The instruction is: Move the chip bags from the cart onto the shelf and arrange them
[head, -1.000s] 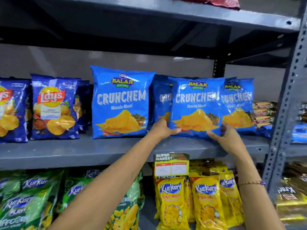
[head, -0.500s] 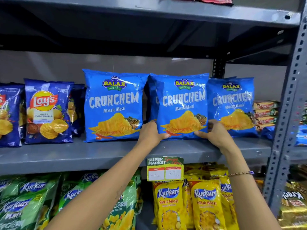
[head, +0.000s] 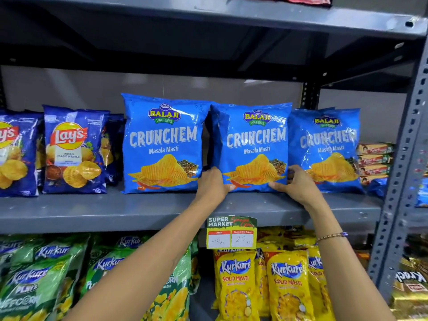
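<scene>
Crunchem bag (head: 253, 148) in the middle stands upright on the grey shelf (head: 92, 212), its long axis vertical, set back a little from the shelf's front edge and straight ahead of your hands. Your left hand (head: 212, 184) clamps its lower left corner and your right hand (head: 295, 184) its lower right corner, thumbs on the front face, so neither hand is nearer; the bag sits squarely between them. Any sideways nudge turns on the neighbours: the left Crunchem bag (head: 162, 144) stands just beside it with a narrow dark gap, while the right Crunchem bag (head: 328, 149) is touching or slightly overlapped by it.

You can count three Crunchem bags in the front row, with at least one more edge showing behind the middle one. Two Lay's bags (head: 71, 151) face front toward the shelf's left end, with darker ones behind them. No cart is in view.
</scene>
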A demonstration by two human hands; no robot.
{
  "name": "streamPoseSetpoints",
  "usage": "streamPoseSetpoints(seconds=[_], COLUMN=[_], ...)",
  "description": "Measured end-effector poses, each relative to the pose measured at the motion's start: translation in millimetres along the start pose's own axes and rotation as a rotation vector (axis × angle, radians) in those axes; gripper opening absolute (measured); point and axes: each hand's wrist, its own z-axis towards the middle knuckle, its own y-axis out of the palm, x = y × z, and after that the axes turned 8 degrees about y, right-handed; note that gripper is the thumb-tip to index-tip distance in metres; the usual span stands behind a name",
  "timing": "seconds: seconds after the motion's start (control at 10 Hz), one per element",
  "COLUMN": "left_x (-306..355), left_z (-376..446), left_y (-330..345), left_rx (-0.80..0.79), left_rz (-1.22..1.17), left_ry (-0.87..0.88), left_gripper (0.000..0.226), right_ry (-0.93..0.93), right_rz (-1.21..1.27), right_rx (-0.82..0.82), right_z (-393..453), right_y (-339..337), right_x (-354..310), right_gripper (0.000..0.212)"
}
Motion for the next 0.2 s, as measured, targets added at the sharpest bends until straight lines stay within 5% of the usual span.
streamPoseSetpoints(seconds=[0.2], left_x=[2.4], left_z=[-15.7], left_y=[-9.3], left_rx=[0.039], left_rz=[0.066], left_ry=[0.048], left_gripper=[0.037], right_ry=[-0.029], right_rz=[-0.117], right_rx=[0.179], right_z=[-22.3], right_y=[2.3], right_x=[-2.4], right_gripper=[0.071])
